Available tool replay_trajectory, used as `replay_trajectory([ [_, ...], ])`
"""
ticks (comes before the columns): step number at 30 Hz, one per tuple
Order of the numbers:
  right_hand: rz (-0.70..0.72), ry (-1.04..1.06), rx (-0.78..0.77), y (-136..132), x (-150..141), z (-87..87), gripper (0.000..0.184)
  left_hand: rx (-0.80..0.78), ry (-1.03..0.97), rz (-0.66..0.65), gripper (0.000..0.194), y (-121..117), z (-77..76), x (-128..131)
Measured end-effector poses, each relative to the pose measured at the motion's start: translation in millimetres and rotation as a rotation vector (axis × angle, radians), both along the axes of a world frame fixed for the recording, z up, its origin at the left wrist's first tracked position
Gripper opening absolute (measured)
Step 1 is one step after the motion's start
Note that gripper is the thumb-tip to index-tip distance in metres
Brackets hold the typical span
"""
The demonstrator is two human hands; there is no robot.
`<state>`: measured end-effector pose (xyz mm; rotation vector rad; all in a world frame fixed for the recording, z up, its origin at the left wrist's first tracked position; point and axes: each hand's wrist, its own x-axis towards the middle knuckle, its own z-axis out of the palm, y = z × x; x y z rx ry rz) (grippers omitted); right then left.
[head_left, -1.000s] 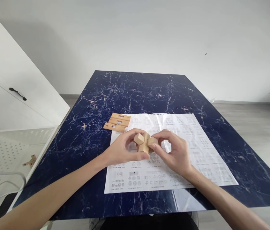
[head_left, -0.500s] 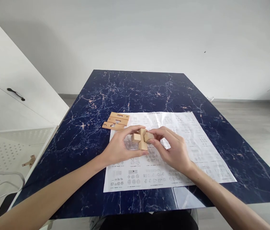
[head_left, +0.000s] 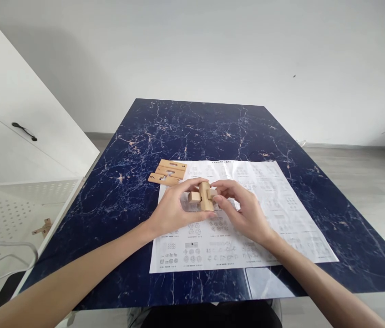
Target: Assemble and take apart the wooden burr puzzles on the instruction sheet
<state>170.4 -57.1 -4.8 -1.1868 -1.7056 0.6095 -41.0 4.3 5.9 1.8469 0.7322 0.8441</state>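
Observation:
Between my hands is a small wooden burr puzzle (head_left: 206, 199), its light blocks crossing each other. My left hand (head_left: 170, 207) grips the upright block, thumb at its near end and index finger at its far end. One block juts out to the left inside that grasp. My right hand (head_left: 243, 209) pinches the block sticking out on the right, which its fingers partly hide. Under both hands lies a white instruction sheet (head_left: 281, 237) printed with rows of small diagrams.
Several flat wooden pieces (head_left: 168, 172) with cut-outs and numbers overlap the sheet's far left corner. A phone-like flat object (head_left: 267, 283) lies at the near edge of the dark blue marbled table (head_left: 195, 132). On the left, a white perforated surface (head_left: 4, 214) holds a small wooden cross (head_left: 44, 227).
The puzzle has turned slightly in my hands, and the right block now shows less beside the upright one. My right fingers have moved a little closer. The view has shifted slightly.

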Motion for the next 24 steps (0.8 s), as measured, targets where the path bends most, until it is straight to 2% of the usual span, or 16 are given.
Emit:
replay_trajectory([
  [4,0.006,0.044,-0.078,1.6,1.2,0.7,0.02,-0.067,-0.001,0.016,0.064,1.7,-0.7,-0.4],
  [9,0.101,-0.035,-0.033,3.6,1.6,0.2,0.025,-0.089,-0.033,0.028,0.065,3.9,-0.4,-2.7],
  [16,0.127,-0.103,-0.013,6.3,1.9,-8.8,0.007,-0.028,-0.096,-0.042,0.069,0.5,-1.0,-2.7],
  [19,0.118,-0.132,-0.017,6.0,0.8,-9.3,0.005,0.059,-0.082,0.045,0.066,1.0,1.4,-5.7],
  [21,0.074,-0.15,-0.02,6.1,-0.1,-8.9,0.006,0.135,-0.042,0.154,0.059,6.4,2.8,-10.2],
  [24,-0.024,-0.16,-0.02,7.1,-0.4,-8.4,0.011,0.361,0.136,0.363,0.052,24.0,1.4,-20.8],
])
